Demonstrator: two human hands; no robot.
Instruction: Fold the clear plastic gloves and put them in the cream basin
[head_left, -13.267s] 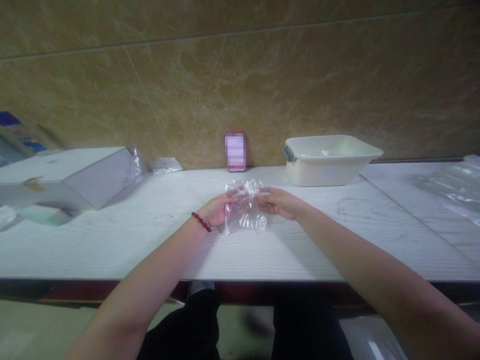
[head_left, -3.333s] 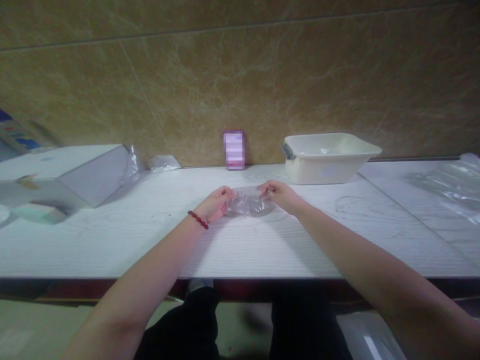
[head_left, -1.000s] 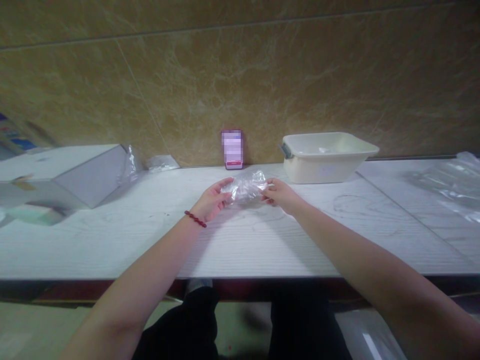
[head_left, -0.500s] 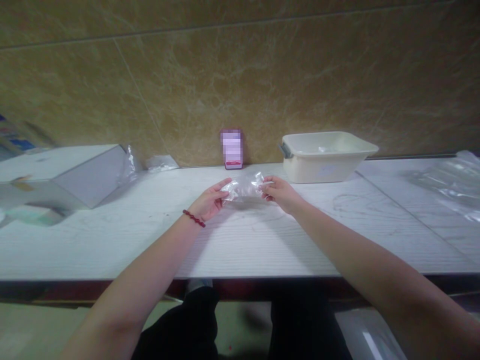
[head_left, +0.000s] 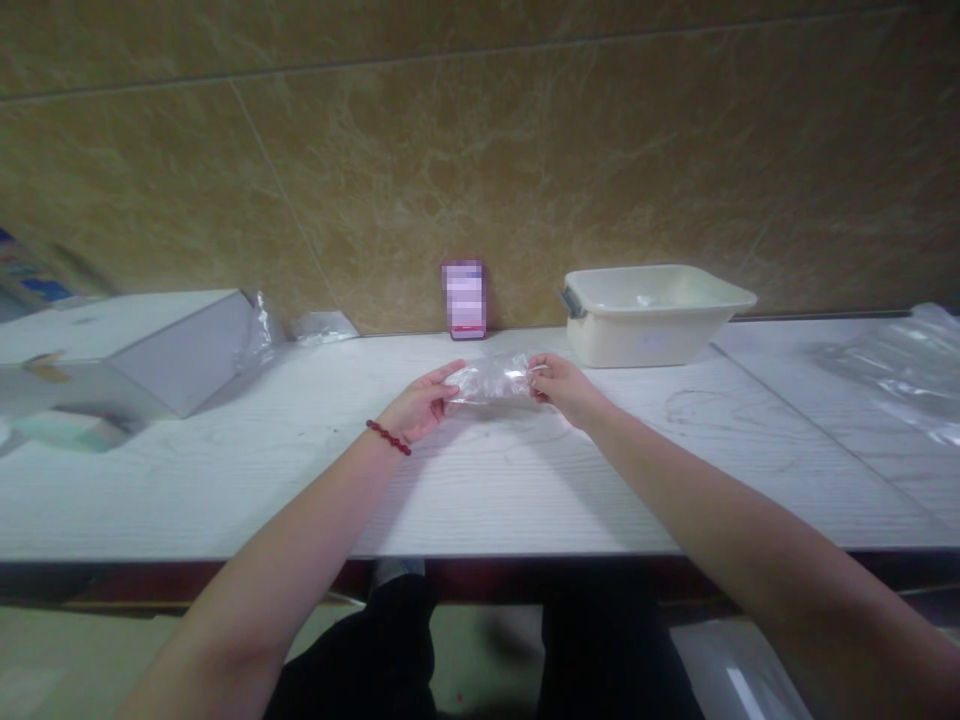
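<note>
A small clear plastic bag (head_left: pixel 491 380) is stretched sideways between my two hands, just over the white wood-grain table (head_left: pixel 480 490). My left hand (head_left: pixel 421 402), with a dark red bead bracelet at the wrist, pinches the bag's left end between thumb and fingers. At the right end, my right hand (head_left: pixel 561 385) grips the bag with its fingertips closed. Whatever the bag may contain is too blurred and shiny to make out. A phone (head_left: pixel 466 300) with a blurred screen leans on the wall behind the bag.
A cream plastic tub (head_left: pixel 637 340) with a grey handle stands at the back right. On the left is a white box (head_left: pixel 180 350), with clear plastic film (head_left: pixel 261 335) beside it. More clear plastic bags (head_left: pixel 900 365) lie at the far right. The tiled wall (head_left: pixel 480 160) borders the table's back.
The bag's right end looks flatter and lower than before. My right hand has shifted very slightly right; my left hand has hardly moved.
</note>
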